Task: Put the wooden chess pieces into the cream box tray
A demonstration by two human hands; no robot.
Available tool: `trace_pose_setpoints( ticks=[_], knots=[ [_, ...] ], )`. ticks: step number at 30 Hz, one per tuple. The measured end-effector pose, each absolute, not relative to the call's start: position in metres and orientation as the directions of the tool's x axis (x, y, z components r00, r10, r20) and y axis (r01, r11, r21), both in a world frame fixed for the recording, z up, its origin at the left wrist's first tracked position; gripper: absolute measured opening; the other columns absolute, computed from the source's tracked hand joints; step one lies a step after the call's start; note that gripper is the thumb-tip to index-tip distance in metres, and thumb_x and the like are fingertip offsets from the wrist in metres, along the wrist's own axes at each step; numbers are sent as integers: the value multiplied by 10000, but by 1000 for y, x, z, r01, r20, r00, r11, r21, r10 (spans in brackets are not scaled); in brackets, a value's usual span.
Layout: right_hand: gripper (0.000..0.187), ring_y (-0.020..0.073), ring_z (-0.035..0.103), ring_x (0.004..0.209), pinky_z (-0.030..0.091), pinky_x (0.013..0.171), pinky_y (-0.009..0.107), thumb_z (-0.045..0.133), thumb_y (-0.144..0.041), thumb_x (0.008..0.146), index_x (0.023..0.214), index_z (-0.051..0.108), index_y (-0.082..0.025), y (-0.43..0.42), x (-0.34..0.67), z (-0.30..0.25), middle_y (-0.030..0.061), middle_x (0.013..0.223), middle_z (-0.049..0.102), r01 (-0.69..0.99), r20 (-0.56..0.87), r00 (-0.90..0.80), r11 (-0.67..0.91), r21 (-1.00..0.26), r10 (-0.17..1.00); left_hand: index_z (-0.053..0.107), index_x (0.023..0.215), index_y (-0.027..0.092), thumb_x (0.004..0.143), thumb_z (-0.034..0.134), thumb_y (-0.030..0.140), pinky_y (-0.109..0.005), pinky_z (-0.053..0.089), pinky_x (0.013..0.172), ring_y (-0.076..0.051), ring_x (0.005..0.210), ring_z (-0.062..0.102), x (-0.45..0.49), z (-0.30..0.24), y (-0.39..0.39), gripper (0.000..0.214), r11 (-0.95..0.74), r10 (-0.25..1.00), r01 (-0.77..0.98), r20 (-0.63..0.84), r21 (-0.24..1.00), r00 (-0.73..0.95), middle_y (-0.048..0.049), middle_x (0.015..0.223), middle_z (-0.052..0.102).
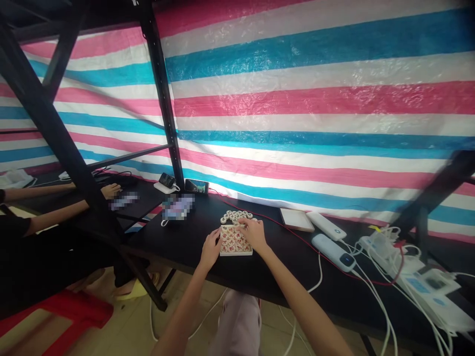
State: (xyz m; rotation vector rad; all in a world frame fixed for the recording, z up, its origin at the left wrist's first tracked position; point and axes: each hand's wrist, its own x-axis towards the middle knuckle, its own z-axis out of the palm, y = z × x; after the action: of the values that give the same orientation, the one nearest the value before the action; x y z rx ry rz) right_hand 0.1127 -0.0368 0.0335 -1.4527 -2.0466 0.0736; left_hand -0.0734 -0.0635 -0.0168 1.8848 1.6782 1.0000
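Observation:
A shallow white box (236, 254) lies on the black table in front of me, filled with round Chinese chess pieces (231, 242) with red characters. My left hand (211, 247) grips the box by its left edge, thumb and fingers bent round the side. Over the box's right back part, my right hand (254, 233) pinches at a chess piece by its fingertips; the fingers partly cover it. Just behind the box, several loose chess pieces (232, 215) with dark characters are clustered on the table.
An open box lid (297, 220) lies at the back right, beside a white power bank (326, 226) and a blue-grey one (333, 253). Cables run to a power strip (426, 291). A phone (196, 186) leans by the black post (163, 94). At left, another person's hand (111, 191) rests on a table.

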Motion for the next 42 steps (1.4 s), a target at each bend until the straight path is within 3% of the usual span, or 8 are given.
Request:
trace_pose_setpoints(
  ticks=[6,13,16,19,27,34,38,42],
  knots=[
    [247,152,548,786,221,727,305,482,-419,863,851,649,-238,-28,92,20,6,791,670,872,395,-273,399,-285,877,482,1270,205,833,379,282,-349,328,998,-205,1144,442,-74,-20,-62,456,-191,970,663,242,724,16,-52,1292,490],
    [251,187,471,938,251,747,328,430,-304,900,883,679,-276,-23,106,21,24,1042,623,883,481,-328,445,-151,813,496,1257,227,827,394,274,-348,329,997,-203,1141,446,-74,-23,-61,444,-192,968,654,250,732,4,-39,1287,495],
    [251,198,461,977,282,761,333,436,-265,891,1041,636,-281,-10,129,17,46,1114,584,932,500,-183,312,-187,846,497,1257,225,831,386,278,-345,333,993,-202,1145,442,-74,-22,-62,443,-196,968,649,252,735,7,-38,1288,496],
    [269,204,479,1005,326,786,327,518,-236,837,1082,618,-283,6,155,9,44,1147,570,924,376,-216,313,-220,901,497,1257,210,834,381,286,-348,330,996,-207,1147,439,-74,-20,-63,445,-195,968,646,251,738,6,-44,1290,495],
    [181,159,584,825,427,776,281,595,-181,711,879,662,-168,13,189,-2,46,889,642,779,300,-251,376,-501,920,481,1272,231,835,378,290,-358,339,988,-215,1151,440,-73,-14,-65,453,-186,974,635,226,749,19,-35,1302,485],
    [272,168,632,768,493,713,301,687,-333,619,816,601,-165,-2,164,13,43,857,664,287,213,-231,276,-918,949,497,1255,229,835,382,283,-346,326,1000,-206,1161,434,-72,-14,-66,440,-177,974,642,224,746,8,-31,1303,486],
    [353,144,629,768,489,686,271,640,-308,674,1005,601,-191,-11,140,25,39,990,634,276,232,-317,323,-905,920,496,1255,198,835,378,283,-334,340,988,-200,1158,436,-73,-15,-66,444,-202,969,638,246,743,19,-47,1303,485],
    [231,144,613,779,436,721,270,564,-290,758,962,651,-225,-20,127,28,13,911,667,514,279,-363,441,-736,889,501,1252,186,827,388,280,-334,340,986,-201,1133,454,-72,-14,-66,449,-191,972,650,236,736,18,-53,1292,493]
  ],
)
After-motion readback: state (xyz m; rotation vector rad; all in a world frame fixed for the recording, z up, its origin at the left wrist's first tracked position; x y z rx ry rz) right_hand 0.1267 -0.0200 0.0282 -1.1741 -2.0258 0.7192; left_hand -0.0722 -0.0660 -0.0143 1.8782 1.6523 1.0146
